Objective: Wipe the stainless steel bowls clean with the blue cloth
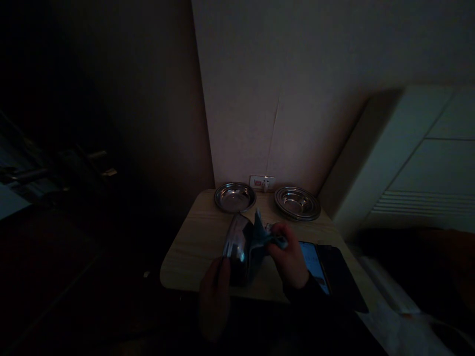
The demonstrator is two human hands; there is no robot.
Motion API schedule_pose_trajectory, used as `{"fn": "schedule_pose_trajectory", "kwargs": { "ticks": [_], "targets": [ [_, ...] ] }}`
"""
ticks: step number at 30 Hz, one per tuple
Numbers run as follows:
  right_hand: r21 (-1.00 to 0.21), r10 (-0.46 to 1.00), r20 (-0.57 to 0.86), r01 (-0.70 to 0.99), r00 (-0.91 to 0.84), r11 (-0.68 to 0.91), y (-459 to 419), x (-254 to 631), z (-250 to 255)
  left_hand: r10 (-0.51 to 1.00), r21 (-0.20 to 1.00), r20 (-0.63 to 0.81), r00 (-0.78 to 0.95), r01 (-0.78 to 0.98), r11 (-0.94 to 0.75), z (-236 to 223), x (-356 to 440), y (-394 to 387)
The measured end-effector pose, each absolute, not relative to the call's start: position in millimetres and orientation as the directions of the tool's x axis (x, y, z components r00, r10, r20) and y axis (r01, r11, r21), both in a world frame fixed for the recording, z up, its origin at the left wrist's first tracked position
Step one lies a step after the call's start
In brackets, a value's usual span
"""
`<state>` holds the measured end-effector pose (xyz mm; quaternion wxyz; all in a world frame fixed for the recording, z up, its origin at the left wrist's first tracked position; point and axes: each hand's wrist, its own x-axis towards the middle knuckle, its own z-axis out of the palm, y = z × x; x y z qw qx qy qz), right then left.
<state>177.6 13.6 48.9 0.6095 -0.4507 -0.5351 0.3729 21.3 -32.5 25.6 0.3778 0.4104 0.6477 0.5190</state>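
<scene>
My left hand (215, 291) is closed on the rim of a shiny metal bowl (237, 242), which is tipped on its side above the front of the small wooden table (185, 257). A blue-green cloth (261, 236) is bunched in my closed right hand (288, 254), and part of it lies against the bowl's right side. Behind the bowl, a shallow metal dish (235, 198) rests at the table's back left. To the right of it sits a stack of metal dishes (297, 203). Dim light hides the bowl's lower edge.
A phone with a lit screen (314, 266) lies in an open dark case at the table's right. A wall socket (262, 183) with a plug is just behind the table. A pale headboard-like panel (415, 163) stands to the right. The left side is very dark.
</scene>
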Motion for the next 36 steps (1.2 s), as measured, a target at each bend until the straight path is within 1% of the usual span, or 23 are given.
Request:
{"fn": "schedule_pose_trajectory", "kwargs": {
  "ticks": [3, 6, 9, 12, 15, 17, 19, 21, 26, 29, 32, 34, 36],
  "targets": [
    [-0.925, 0.930, 0.368, 0.109, 0.025, 0.363, 5, 169, 51, 0.924, 0.985, -0.067, -0.376, 0.120, 0.120, 26, 20, -32],
    [-0.849, 0.885, 0.460, 0.257, -0.067, 0.461, 2, 166, 50, 0.919, 0.984, -0.060, -0.389, 0.130, 0.119, 25, 19, -33],
    [-0.739, 0.822, 0.562, 0.391, -0.090, 0.548, 4, 168, 47, 0.916, 0.982, -0.055, -0.398, 0.144, 0.121, 26, 19, -34],
    [-0.628, 0.758, 0.635, 0.471, -0.149, 0.619, 6, 171, 43, 0.932, 0.985, -0.026, -0.361, 0.149, 0.085, 28, 21, -34],
    [-0.490, 0.686, 0.679, 0.533, -0.263, 0.690, 2, 170, 43, 0.942, 0.989, -0.002, -0.335, 0.139, 0.052, 28, 22, -33],
    [-0.390, 0.637, 0.696, 0.571, -0.330, 0.722, -6, 167, 44, 0.933, 0.990, 0.012, -0.360, 0.134, 0.039, 26, 22, -33],
    [-0.317, 0.601, 0.704, 0.590, -0.379, 0.743, -15, 163, 45, 0.918, 0.990, 0.020, -0.397, 0.134, 0.037, 24, 20, -32],
    [-0.303, 0.604, 0.701, 0.608, -0.380, 0.734, -21, 159, 46, 0.905, 0.990, 0.019, -0.425, 0.137, 0.044, 21, 18, -33],
    [-0.399, 0.685, 0.663, 0.632, -0.302, 0.664, -17, 156, 50, 0.907, 0.992, 0.026, -0.421, 0.120, 0.028, 22, 20, -35],
    [-0.400, 0.689, 0.651, 0.627, -0.320, 0.669, -12, 155, 49, 0.892, 0.992, 0.039, -0.450, 0.121, 0.018, 27, 25, -33],
    [-0.402, 0.704, 0.639, 0.646, -0.309, 0.649, -11, 153, 48, 0.902, 0.989, 0.062, -0.426, 0.150, 0.003, 28, 28, -29],
    [-0.352, 0.685, 0.649, 0.668, -0.330, 0.655, -11, 153, 50, 0.915, 0.982, 0.087, -0.395, 0.191, -0.011, 27, 28, -26],
    [-0.247, 0.622, 0.669, 0.667, -0.407, 0.703, -10, 153, 54, 0.917, 0.969, 0.117, -0.381, 0.244, -0.022, 27, 27, -22]
  ]
}}
